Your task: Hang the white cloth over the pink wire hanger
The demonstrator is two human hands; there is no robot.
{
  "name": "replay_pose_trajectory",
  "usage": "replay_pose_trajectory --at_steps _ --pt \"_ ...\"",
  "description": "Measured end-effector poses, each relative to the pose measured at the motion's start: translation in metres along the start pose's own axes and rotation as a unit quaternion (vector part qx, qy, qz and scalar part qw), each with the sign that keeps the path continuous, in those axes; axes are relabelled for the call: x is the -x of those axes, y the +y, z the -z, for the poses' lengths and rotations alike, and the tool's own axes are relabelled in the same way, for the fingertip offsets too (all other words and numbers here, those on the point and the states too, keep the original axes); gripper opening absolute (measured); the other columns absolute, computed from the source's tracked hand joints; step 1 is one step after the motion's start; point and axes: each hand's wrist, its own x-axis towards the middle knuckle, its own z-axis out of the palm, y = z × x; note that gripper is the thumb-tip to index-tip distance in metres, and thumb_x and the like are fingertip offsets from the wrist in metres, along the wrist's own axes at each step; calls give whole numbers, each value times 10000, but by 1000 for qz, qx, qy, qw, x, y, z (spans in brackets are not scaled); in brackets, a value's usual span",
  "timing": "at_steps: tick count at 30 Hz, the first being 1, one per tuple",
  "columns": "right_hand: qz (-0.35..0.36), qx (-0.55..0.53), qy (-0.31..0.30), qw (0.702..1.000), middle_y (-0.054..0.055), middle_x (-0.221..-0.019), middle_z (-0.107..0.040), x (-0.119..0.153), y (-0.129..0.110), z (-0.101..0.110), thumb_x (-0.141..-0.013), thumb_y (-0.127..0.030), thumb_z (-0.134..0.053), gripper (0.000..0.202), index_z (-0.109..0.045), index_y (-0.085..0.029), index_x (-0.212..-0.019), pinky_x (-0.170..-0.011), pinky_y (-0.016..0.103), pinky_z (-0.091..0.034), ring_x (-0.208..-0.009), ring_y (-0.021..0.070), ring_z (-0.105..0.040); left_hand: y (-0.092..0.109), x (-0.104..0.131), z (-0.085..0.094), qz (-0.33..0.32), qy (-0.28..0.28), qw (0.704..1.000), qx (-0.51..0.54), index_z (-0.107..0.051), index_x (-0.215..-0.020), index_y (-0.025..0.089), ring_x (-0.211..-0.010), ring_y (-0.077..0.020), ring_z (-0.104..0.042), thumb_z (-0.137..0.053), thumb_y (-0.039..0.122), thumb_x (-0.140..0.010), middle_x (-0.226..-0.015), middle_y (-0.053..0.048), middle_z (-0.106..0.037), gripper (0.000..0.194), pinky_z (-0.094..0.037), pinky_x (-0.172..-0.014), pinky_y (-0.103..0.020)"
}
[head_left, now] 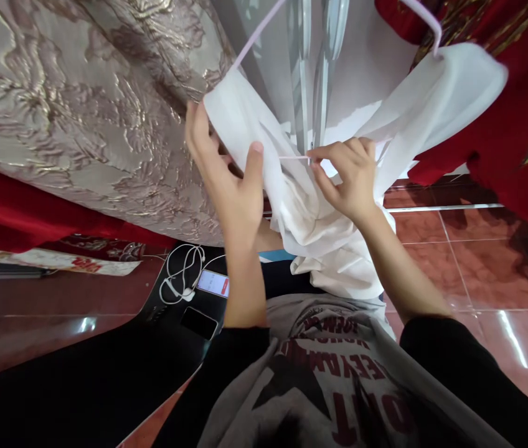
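White garment (320, 205) hangs from a pale pink hanger (425, 22) in the middle of the view, just above the person's lap, its lower folds bunched against the grey printed shirt (339, 367); judging by how it lies, the work on it is under way and not finished: one shoulder sits over the hanger's right end, the other side is gathered loosely, and a thin cord or strap at the chest is in hand rather than settled; whether it is being tied, fastened or undone cannot be told.

Largest around it is a beige brocade cloth (81, 106) with a raised gold pattern, filling the upper left; red embroidered fabric (502, 124) hangs at the upper right and more red cloth runs along the left edge; behind the garment stands a pale wall with a shiny metal upright (324, 62); below is a glossy red-brown tiled floor (479, 261), which catches the light.

Left hand (226, 180) has its grip closed around a fold of the white cloth, thumb up over the edge; right hand (348, 174) pinches the thin cord between thumb and fingertips, nearly closed.

Smaller things lie on a black surface (81, 379) at the lower left: a phone (213, 284) with a lit screen, a dark phone (198, 322) beside it, and tangled white earphones (182, 274).
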Motion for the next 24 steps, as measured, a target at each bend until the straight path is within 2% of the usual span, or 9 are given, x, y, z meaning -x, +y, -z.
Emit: replay_pose_trajectory --at_steps 1,3,5,7,9,12,20,22,24 --pt "-4 -2 -1 1000 46 -975 -726 0 -2 0 -1073 -539 -382 434 -714 -265 -1134 -1138 536 -426 -972 213 -623 -5 11 -8 -36 53 998 3 -496 -1393 350 -1533 -284 -439 -734 451 -971 -1694 -54 -347 495 -462 -1194 -418" --pt "-13 -5 0 1000 40 -964 -722 -2 -3 0 -1066 -567 -399 444 -719 -265 -1124 -1156 536 -417 -956 206 -614 -15 28 -23 -64 108 992 11 -461 -1417 356 -1516 -275 -473 -667 555 -988 -1612 -81 -451 516 -476 -1188 -441" --pt "-23 -4 6 1000 36 -950 -722 -4 0 2 -1059 -588 -414 452 -722 -258 -1080 -1166 529 -411 -933 199 -606 -22 36 -33 -41 106 993 22 -451 -1418 323 -1453 -278 -542 -649 594 -983 -1498 -108 -551 549 -495 -1165 -462" --pt "-34 1 15 999 35 -927 -720 -5 4 5 -1050 -608 -432 462 -715 -244 -1018 -1169 519 -410 -906 190 -598 -22 34 -35 5 67 997 29 -507 -1348 280 -1366 -287 -611 -682 580 -966 -1370 -113 -634 516 -532 -1111 -458" --pt "-47 7 20 999 35 -897 -710 -7 5 8 -1044 -626 -440 479 -695 -230 -959 -1172 509 -409 -883 182 -589 -18 26 -31 42 25 998 33 -580 -1216 254 -1287 -292 -654 -730 563 -941 -1233 -97 -689 440 -567 -1047 -438" --pt "-60 7 16 998 34 -849 -683 -9 3 8 -1039 -647 -435 504 -663 -218 -906 -1171 503 -408 -857 176 -577 -9 10 -22 63 -6 996 62 -632 -1066 237 -1223 -295 -682 -785 541 -909 -1118 -77 -716 375 -589 -996 -419" --pt "-70 -15 10 997 28 -849 -683 -10 -6 10 -1026 -631 -480 474 -657 -213 -890 -1146 490 -406 -845 172 -570 7 -7 -16 68 -39 989 127 -684 -1026 215 -1103 -255 -713 -805 345 -904 -1102 -73 -773 216 -583 -1038 -416" --pt "-67 -24 3 997 25 -843 -681 -10 -7 14 -1023 -630 -488 472 -652 -212 -875 -1132 482 -418 -835 168 -570 7 -17 -6 73 -38 986 148 -705 -1019 195 -1078 -257 -717 -805 299 -850 -1082 -75 -779 222 -587 -1058 -443" --pt "-64 -29 3 998 21 -828 -673 -9 -8 19 -1022 -627 -495 470 -641 -212 -858 -1114 474 -430 -824 164 -568 2 -31 11 76 -28 980 181 -721 -1024 195 -1168 -277 -703 -783 290 -793 -1119 -79 -775 257 -557 -1135 -476"
